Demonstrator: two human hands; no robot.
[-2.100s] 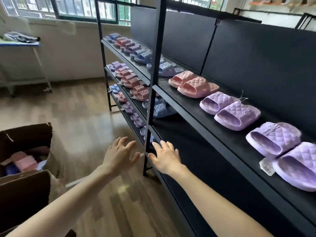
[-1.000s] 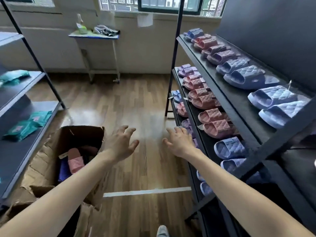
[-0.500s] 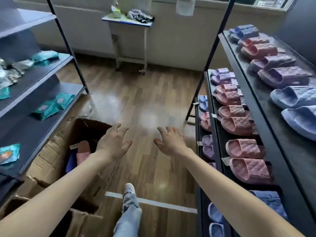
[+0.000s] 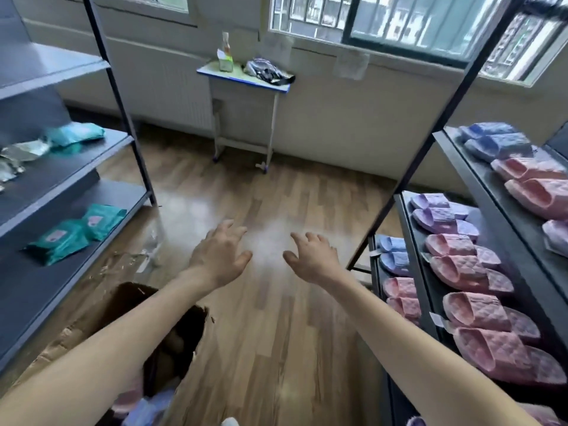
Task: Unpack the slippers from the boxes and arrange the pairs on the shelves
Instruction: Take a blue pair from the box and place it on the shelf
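My left hand [image 4: 219, 256] and my right hand [image 4: 310, 258] are stretched out over the wooden floor, fingers spread, holding nothing. An open cardboard box [image 4: 101, 315] stands at lower left under my left forearm; pink and blue slippers [image 4: 147, 404] show inside it near the bottom edge. On the right, a black shelf rack [image 4: 421, 290] carries quilted slippers in pairs: pink pairs [image 4: 479, 321], a purple pair [image 4: 442, 215] and a blue pair [image 4: 495, 141]. Both hands are apart from the box and the rack.
A second dark shelf unit [image 4: 61, 167] on the left holds teal packets [image 4: 70, 235] and silver packets. A small white desk [image 4: 246, 81] with a bottle and a bag stands against the far wall under the windows. Torn cardboard flaps lie beside the box.
The view has swung left, away from the slipper rack and toward the room and the box. Both hands stayed open and moved from the shelf edge to above the floor.
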